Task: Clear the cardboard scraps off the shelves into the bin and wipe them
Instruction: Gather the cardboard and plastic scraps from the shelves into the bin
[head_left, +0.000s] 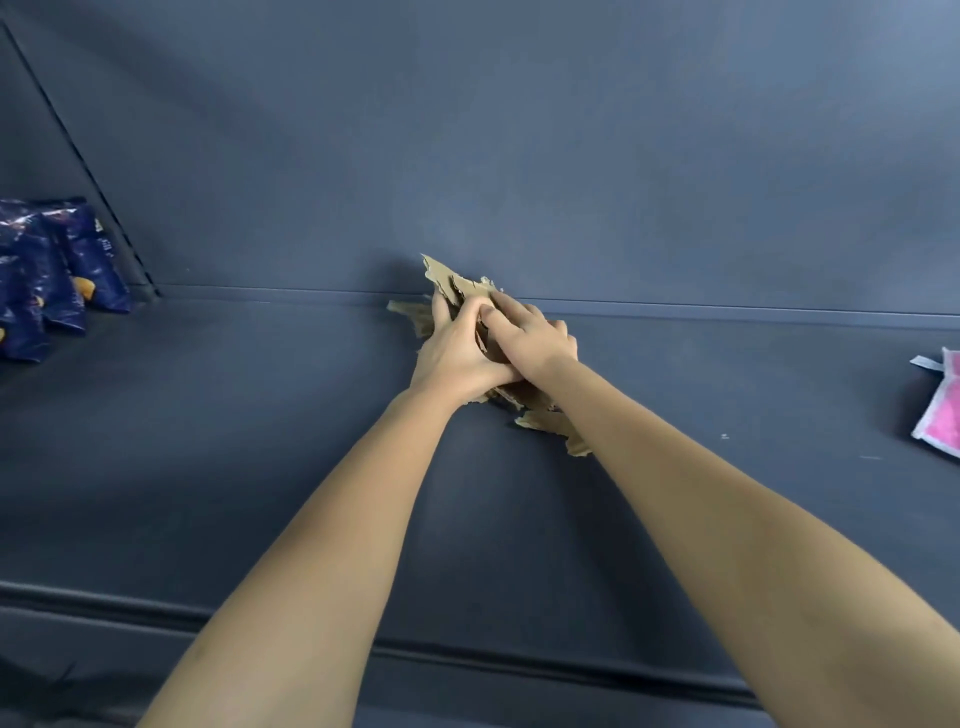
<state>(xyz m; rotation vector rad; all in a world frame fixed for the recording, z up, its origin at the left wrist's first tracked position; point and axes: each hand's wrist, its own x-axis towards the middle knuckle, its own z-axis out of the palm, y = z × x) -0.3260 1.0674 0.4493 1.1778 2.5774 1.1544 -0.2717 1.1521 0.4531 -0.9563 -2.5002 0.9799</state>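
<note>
Torn brown cardboard scraps lie in a small heap at the back of the dark blue-grey shelf, against its rear wall. My left hand and my right hand are pressed together over the heap, fingers curled around the scraps. One pointed piece sticks up above my fingers. More torn pieces lie flat on the shelf under my right wrist. No bin is in view.
Dark blue snack bags stand at the shelf's far left, beside a slanted upright. A pink and white cloth lies at the right edge. A raised lip runs along the shelf's front.
</note>
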